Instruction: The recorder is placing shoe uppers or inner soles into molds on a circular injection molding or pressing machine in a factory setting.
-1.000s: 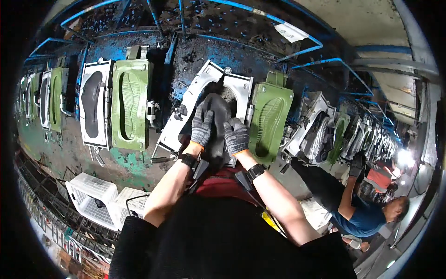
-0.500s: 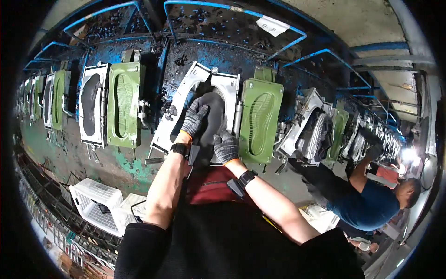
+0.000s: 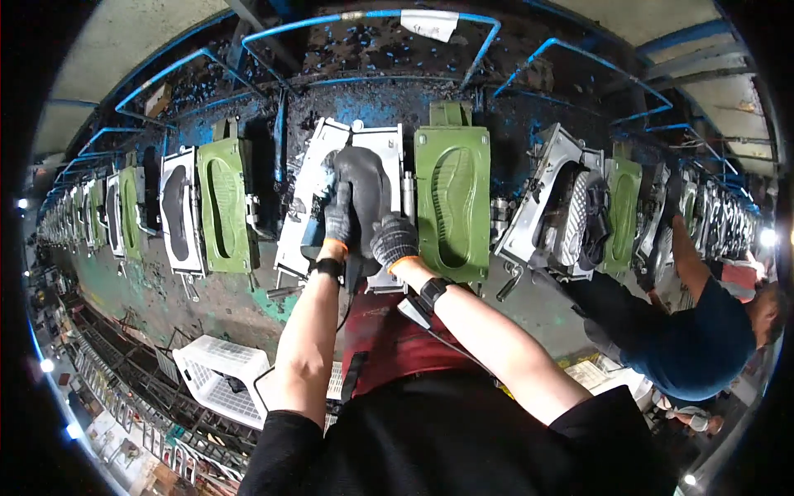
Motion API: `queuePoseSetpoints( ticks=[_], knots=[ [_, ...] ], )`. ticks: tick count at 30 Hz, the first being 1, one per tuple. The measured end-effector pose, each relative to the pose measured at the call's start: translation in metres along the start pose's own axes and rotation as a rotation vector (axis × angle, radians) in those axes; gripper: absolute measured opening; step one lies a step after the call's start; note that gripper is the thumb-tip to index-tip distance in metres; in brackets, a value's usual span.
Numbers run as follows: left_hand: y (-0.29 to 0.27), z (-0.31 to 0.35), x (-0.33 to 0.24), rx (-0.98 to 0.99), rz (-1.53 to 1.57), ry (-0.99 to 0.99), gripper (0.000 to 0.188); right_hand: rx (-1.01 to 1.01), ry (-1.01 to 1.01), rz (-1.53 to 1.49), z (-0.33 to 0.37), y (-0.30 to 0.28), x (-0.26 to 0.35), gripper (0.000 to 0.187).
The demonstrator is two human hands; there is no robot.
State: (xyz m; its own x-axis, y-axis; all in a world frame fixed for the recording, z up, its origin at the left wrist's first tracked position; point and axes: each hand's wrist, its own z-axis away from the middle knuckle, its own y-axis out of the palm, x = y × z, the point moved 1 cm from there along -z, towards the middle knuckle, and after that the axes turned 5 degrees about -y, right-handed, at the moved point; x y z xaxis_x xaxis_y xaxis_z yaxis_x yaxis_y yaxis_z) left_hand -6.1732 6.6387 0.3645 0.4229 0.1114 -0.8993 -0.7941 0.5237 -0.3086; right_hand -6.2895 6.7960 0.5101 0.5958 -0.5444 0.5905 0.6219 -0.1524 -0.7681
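One dark grey shoe-shaped piece [image 3: 366,183] lies, in the head view, over a silver mould frame [image 3: 290,240], its long axis running away from the wearer, rounded end farthest. The left hand [image 3: 337,220] lies along its left side, the right hand [image 3: 394,240] curls at its lower right; grip firmness I cannot tell. A green mould half [image 3: 452,194] stands alongside; a stained, green-patched surface [image 3: 165,289], white crate [image 3: 217,354] and co-worker [image 3: 693,349] surround.

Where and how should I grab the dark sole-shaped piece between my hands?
Probably grip the dark piece by its two long edges, one hand from each side: it's long and slim, with your left hand and right hand flanking it.
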Motion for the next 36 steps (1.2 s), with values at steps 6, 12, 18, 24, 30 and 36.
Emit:
queuePoseSetpoints(
  ticks=[6,12,18,24,30,36],
  knots=[
    [0.021,0.074,-0.059,-0.044,-0.305,0.166,0.041,0.043,-0.091,0.369,-0.050,-0.025,-0.003,0.026],
    [-0.035,0.110,-0.112,0.643,-1.157,0.230,0.054,0.665,-0.894,0.915,-0.103,-0.033,0.072,0.011],
    [-0.159,0.097,-0.111,0.441,-1.172,-0.269,0.137,0.363,-0.701,0.949,-0.089,-0.036,0.063,0.023],
    [-0.140,0.133,-0.078,0.749,-1.136,0.033,0.122,0.213,-0.616,0.820,-0.069,-0.023,0.038,0.029],
    [-0.093,0.154,-0.103,0.635,-0.726,-0.061,0.108,0.012,-0.506,0.491,-0.033,-0.007,0.008,0.051],
    [-0.057,0.087,-0.119,0.449,-0.665,0.693,0.070,0.096,-0.306,0.251,0.074,0.010,0.000,0.108]
  ],
)
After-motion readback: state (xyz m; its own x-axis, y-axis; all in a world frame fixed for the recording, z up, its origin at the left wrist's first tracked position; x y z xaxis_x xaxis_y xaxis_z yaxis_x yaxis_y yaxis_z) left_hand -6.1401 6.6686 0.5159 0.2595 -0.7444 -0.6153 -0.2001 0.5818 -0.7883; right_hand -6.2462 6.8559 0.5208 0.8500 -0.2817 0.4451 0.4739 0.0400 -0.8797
